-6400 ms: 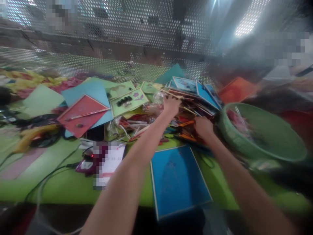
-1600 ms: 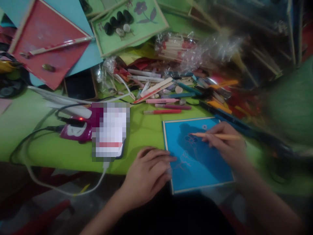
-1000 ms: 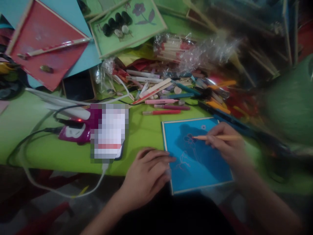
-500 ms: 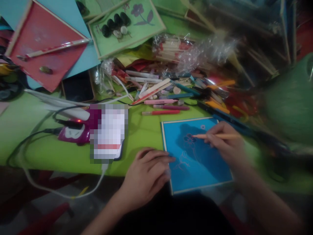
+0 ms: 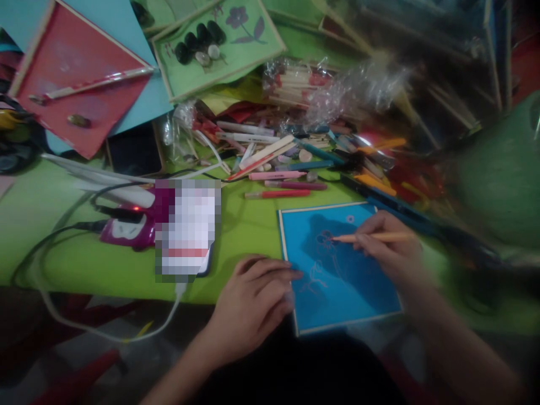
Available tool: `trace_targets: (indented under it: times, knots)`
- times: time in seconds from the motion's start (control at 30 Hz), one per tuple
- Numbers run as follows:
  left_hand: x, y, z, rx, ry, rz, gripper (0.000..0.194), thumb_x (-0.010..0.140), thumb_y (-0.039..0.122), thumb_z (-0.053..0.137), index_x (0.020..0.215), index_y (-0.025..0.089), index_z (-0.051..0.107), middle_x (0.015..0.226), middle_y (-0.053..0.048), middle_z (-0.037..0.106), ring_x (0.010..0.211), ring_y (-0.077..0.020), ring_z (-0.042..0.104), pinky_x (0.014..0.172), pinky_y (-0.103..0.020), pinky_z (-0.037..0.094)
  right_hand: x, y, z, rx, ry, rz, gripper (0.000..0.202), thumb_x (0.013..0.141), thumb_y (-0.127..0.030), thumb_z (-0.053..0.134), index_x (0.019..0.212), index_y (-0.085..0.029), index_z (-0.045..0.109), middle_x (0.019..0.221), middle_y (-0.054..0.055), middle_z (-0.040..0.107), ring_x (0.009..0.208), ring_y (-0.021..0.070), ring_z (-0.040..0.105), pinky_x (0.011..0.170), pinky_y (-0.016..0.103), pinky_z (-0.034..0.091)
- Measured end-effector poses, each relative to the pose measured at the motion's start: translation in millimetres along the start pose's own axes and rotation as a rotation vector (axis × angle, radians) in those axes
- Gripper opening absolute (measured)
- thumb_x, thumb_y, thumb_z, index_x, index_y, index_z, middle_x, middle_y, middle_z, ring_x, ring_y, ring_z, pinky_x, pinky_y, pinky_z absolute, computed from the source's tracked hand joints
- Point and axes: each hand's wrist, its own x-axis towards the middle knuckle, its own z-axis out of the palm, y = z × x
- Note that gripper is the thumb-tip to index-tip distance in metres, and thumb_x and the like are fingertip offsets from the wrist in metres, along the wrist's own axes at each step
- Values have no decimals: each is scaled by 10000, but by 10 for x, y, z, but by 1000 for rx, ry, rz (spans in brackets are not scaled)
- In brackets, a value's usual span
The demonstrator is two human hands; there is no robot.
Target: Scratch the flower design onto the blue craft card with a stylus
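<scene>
My right hand is closed around an orange pen. Its tip meets a flower outline in the upper middle of a square blue board with pale strips along its edges. More thin outlines, a leafy shape and a small flower, mark the blue surface. At the board's left edge lies my left hand, fingers stretched out and fingertips touching the edge strip; it holds nothing that I can see, and its thumb is hidden.
Left of the board, a phone with a blurred screen is cabled and leans on a purple power strip. Behind lie loose markers, wooden sticks and plastic wrap. A green rounded object stands at right.
The pen tip has shifted very slightly right and down within the flower outline. My left hand and the board have stayed in place.
</scene>
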Motion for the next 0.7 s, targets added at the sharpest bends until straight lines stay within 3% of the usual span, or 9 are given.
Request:
trace_targets:
  times: [0.37, 0.7]
  knots:
    - [7, 2, -3, 17, 11, 14, 122, 1101, 268, 537, 1090, 232, 653, 1276, 36, 810, 1201, -187, 703, 1062, -379, 372, 20, 67, -13, -10, 18, -50, 140, 918, -214, 731, 805, -283, 685, 721, -36, 698, 668, 155, 655, 597, 280, 478]
    - [0, 0, -7, 10, -6, 3, 110, 1091, 256, 552, 1093, 231, 659, 1297, 31, 805, 1221, -189, 696, 1072, -382, 363, 22, -5, 27, -57, 3, -18, 144, 919, -334, 788, 823, -280, 696, 697, -23, 742, 637, 178, 696, 605, 310, 526]
